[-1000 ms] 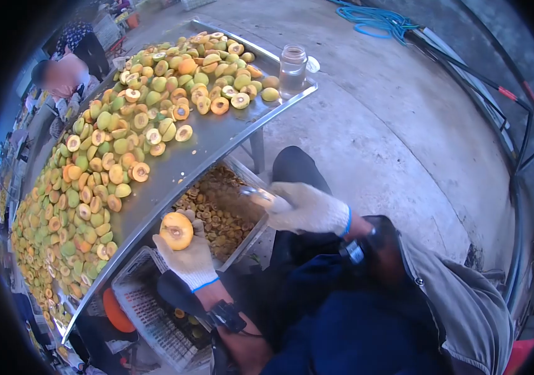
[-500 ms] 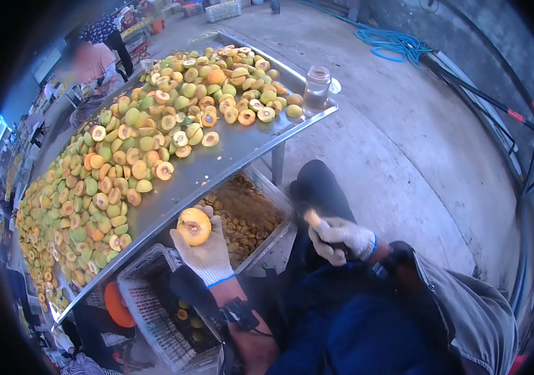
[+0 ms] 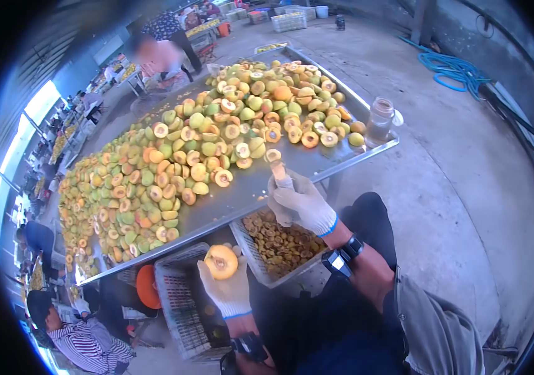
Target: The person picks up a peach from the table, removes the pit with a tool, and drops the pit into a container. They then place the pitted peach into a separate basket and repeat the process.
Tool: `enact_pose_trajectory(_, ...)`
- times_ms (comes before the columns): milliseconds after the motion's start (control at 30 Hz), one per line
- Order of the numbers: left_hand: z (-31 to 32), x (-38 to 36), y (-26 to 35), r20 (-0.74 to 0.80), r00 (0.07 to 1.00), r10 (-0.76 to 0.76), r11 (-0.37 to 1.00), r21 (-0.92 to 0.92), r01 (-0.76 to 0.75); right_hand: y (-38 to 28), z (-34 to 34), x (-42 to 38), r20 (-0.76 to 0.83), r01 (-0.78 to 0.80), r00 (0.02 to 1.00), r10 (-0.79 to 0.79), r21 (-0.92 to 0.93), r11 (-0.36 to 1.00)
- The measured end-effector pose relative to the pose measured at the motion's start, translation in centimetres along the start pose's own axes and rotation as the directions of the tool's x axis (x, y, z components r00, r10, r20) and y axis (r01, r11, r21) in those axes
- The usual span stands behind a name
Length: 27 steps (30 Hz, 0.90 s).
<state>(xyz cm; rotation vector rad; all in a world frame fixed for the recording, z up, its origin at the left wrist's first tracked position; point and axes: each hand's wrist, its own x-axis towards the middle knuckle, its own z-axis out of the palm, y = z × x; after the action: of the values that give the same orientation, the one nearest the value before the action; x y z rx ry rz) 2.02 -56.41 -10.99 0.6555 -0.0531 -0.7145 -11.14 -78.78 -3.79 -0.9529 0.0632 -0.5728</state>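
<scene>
My left hand (image 3: 228, 284), in a pale work glove, holds a peach half (image 3: 221, 262) with its cut orange-yellow face up and a small hollow at the centre. Above and to the right, my gloved right hand (image 3: 301, 203) is closed, and a short pale-brown tip (image 3: 277, 169) sticks up from it. Whether that is a tool's end or a bare fingertip I cannot make out. Many peach halves (image 3: 207, 150) lie heaped on the metal table (image 3: 242, 199) beyond my hands; some show brown pits, others lie skin up.
Under the table edge stand a crate of brown pits or scraps (image 3: 279, 247) and a pale plastic crate (image 3: 182, 300) with a few fruits inside. A glass jar (image 3: 379, 119) stands at the table's right corner. An orange round object (image 3: 148, 286) and a co-worker in stripes (image 3: 86, 340) are at left.
My right hand has risen and moved left to the table's front edge. My left hand still holds the peach half, whose centre looked browner before. The view has shifted left.
</scene>
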Motion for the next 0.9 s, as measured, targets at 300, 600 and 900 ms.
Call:
enact_pose_trajectory(300, 2.6, 2.6, -0.7, 0.044, 0.999, -0.010, 0.999, -0.052, 0.012, -2.6, -1.0, -2.9, -0.185, 0.090, 0.976, -0.118, -0.155, 0.984)
enact_pose_trajectory(600, 5.4, 3.4, -2.6, 0.149, 0.980, -0.131, 0.964, -0.211, 0.161, 5.2, 4.8, -11.0, -0.302, -0.239, 0.936, 0.182, -0.162, 0.957)
enact_pose_trajectory(900, 3.0, 5.1, 0.0, 0.124, 0.992, -0.004, 0.967, -0.253, 0.035, 11.5, 4.7, -13.3, -0.363, -0.309, 0.928, 0.087, -0.616, 0.725)
